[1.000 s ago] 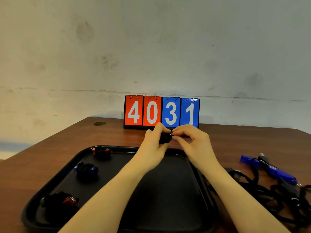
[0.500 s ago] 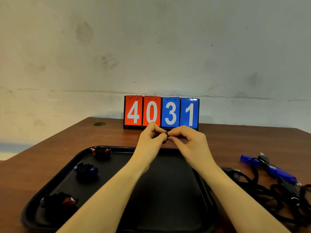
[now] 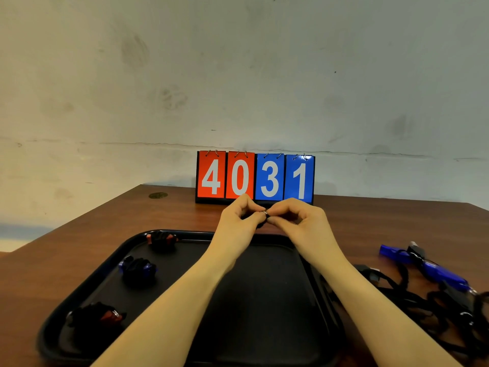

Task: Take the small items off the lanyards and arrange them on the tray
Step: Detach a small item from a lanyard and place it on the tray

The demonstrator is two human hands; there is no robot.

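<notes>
Fingers (image 3: 258,210) of both hands are pinching a small metal ring (image 3: 265,213) above the tray's far rim.
Left hand (image 3: 238,221) and right hand (image 3: 301,223) are meeting fingertip to fingertip; three small items are lying in the black tray (image 3: 264,300), lanyards (image 3: 436,300) heaped on the table (image 3: 79,234) at right.

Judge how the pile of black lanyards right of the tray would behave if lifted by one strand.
The black lanyards lie in loose tangled loops, so they are probably floppy and would trail. Clips and a blue whistle look entangled, so they would likely drag along.
</notes>
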